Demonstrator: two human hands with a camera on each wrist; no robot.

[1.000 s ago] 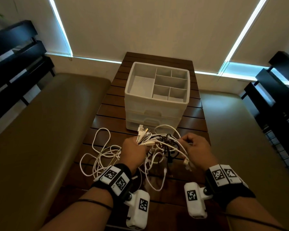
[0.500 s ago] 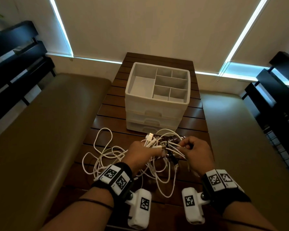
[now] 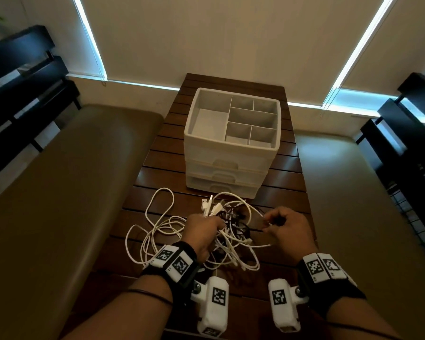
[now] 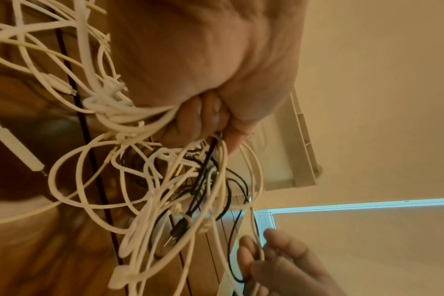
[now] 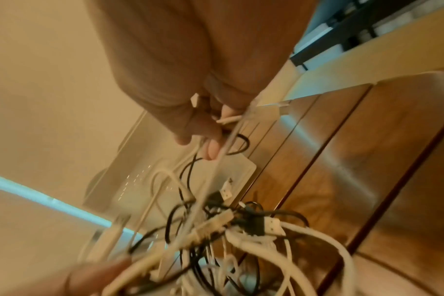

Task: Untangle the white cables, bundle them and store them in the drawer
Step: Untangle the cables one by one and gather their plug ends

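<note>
On the slatted wooden surface (image 3: 287, 182) a tangle of white cables (image 3: 157, 231) lies near the front edge, mixed with a few black cables (image 3: 241, 227). The left hand (image 3: 201, 231) sits in the middle of the tangle with its fingers curled round a thick bunch of white strands; the left wrist view shows the grip (image 4: 203, 118) pressed together on that bunch, with white loops and some black strands hanging out below it. Several USB plugs (image 3: 207, 204) stick up just beyond the left hand.

The right hand (image 3: 287, 229) is beside it, toward the right edge of the surface, raised a little above the wood. Its thumb and fingertips (image 5: 210, 148) pinch 1 thin white strand, which runs taut from the grip across to the knot held by the left hand. A black loop passes just under those fingertips; whether the fingers touch it I cannot tell.

More white loops spread from the tangle toward the left edge of the surface and lie flat on the wood.

Behind the tangle, toward the far edge, stands a white plastic drawer unit (image 3: 231, 168) with 3 drawers, all pushed in, and a divided open tray (image 3: 192, 114) on top. The cables nearest it lie just in front of the bottom drawer (image 3: 221, 188).

Padded benches (image 3: 71, 192) run along both sides of the surface.
</note>
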